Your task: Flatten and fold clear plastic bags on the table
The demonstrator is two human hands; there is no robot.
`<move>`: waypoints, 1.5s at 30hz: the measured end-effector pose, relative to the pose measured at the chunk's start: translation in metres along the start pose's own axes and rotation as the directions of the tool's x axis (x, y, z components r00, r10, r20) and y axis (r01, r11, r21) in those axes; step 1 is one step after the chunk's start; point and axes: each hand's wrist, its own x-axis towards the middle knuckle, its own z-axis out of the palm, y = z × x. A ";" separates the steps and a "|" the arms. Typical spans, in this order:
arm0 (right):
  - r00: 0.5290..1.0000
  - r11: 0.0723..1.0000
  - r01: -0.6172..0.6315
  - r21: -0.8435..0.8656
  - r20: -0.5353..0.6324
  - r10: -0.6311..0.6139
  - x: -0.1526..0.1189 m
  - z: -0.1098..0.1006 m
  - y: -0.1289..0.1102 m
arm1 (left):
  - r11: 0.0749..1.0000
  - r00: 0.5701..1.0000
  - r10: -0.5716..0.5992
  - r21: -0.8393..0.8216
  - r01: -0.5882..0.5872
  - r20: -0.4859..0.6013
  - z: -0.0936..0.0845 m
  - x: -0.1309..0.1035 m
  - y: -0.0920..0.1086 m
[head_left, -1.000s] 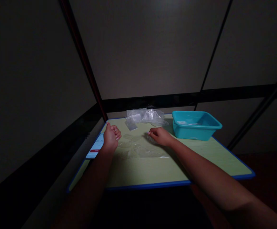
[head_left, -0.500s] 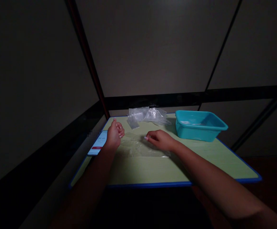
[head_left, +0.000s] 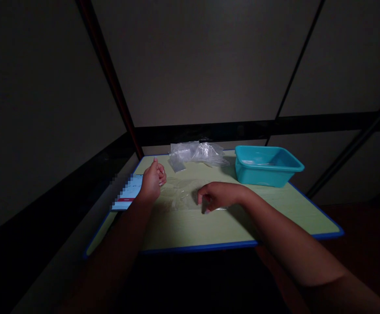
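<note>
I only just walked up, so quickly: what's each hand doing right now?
Left hand: closed in a loose curl, nothing visible in it.
Right hand: partly open, fingers bent down over the clear plastic; no grip visible.

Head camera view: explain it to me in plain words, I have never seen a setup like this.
There is no robot: these are a person's bare hands, seen by one camera worn on the head, looking forward and down. On the pale green table lies thin clear plastic. Behind it sit crumpled clear bags; at the right, a turquoise basin; at the left, a lit phone. The left hand is curled beside the phone; the right hand bends over the plastic. Whether either grips anything, I cannot tell.
</note>
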 end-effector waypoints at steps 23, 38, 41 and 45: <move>0.931 0.931 0.223 0.290 0.220 -0.291 -0.010 -0.019 -0.002 | 0.100 0.821 -0.142 0.834 -0.543 0.552 -0.005 -0.013 -0.029; 0.918 0.997 0.079 0.023 0.388 -0.082 -0.008 -0.003 -0.009 | 0.136 0.859 -0.027 0.853 -0.504 0.512 -0.004 -0.007 -0.026; 0.929 0.996 0.078 0.037 0.361 -0.086 -0.007 -0.002 -0.006 | 0.143 0.862 -0.023 0.855 -0.498 0.506 -0.004 -0.007 -0.026; 0.932 0.994 0.100 0.047 0.344 -0.110 -0.007 0.000 -0.004 | 0.156 0.859 -0.038 0.852 -0.499 0.510 -0.005 -0.007 -0.027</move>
